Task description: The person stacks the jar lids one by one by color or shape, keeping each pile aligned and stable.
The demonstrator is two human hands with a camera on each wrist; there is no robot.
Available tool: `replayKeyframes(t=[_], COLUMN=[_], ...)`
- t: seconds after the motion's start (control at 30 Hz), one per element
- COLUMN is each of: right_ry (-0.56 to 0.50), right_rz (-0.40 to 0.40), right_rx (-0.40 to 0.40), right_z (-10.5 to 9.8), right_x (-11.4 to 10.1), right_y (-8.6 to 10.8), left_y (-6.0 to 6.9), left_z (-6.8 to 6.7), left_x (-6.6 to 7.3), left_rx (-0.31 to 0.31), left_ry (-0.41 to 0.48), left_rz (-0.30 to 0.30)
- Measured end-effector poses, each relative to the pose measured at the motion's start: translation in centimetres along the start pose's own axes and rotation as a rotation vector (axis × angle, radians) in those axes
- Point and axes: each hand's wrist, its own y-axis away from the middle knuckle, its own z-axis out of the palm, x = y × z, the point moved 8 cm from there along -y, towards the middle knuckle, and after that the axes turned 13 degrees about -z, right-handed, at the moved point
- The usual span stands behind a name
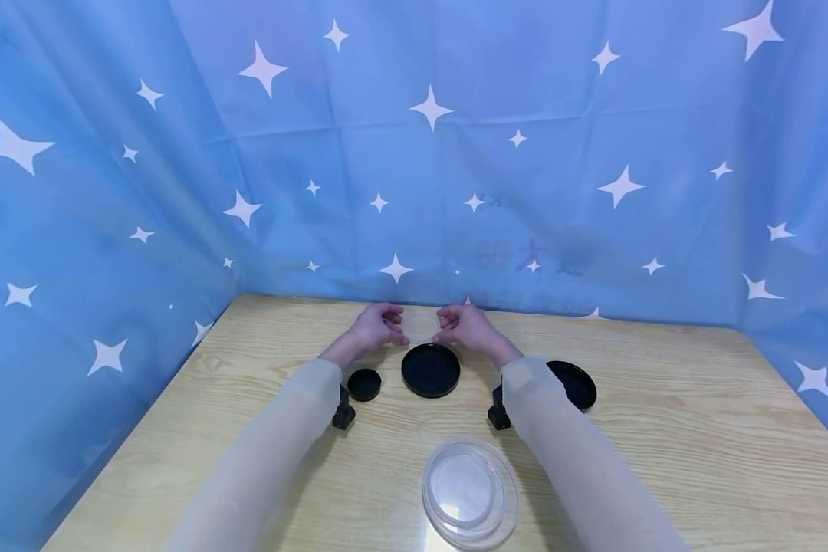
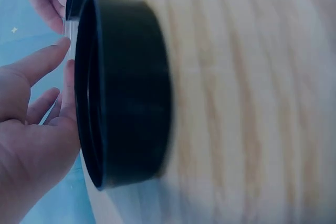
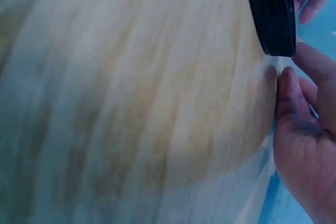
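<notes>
At the far edge of the table, my left hand (image 1: 375, 327) and right hand (image 1: 471, 330) hold a clear plastic lid (image 1: 422, 326) from its two sides. Its outline is faint, and the fingers hide its edges. Just in front of it lies a round black shallow dish (image 1: 431, 370). A small round black dish (image 1: 364, 385) sits near my left wrist; it looms large in the left wrist view, beside the left hand (image 2: 37, 124). In the right wrist view, the right hand (image 3: 310, 129) has thumb and fingers near the middle black dish (image 3: 270, 14).
Another black dish (image 1: 574, 385) lies partly behind the right sleeve. Close to the front, several clear round plastic lids (image 1: 465, 491) are stacked. A blue star-patterned curtain (image 1: 414, 169) hangs behind the wooden table (image 1: 697, 429) and along its left side.
</notes>
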Motion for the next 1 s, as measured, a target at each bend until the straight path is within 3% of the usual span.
replayKeyframes(t=[0.27,0.57,1.0], right_ry=[-0.025,-0.046,-0.059], right_rz=[-0.034,-0.045,-0.03], right_rx=[-0.015,-0.013,-0.016], right_z=[-0.06,-0.16,-0.08], right_x=[0.16,0.41,0.59], right_y=[0.32,0.42,0.48], left_y=[-0.78,-0.54,-0.39], left_z=[-0.01,0.2,0.16], left_x=[-0.26,0.16,0.15], left_rx=[-0.007,0.01,0.032], left_ry=[-0.038,-0.088,-0.088], left_rz=[0.021,0.039,0.021])
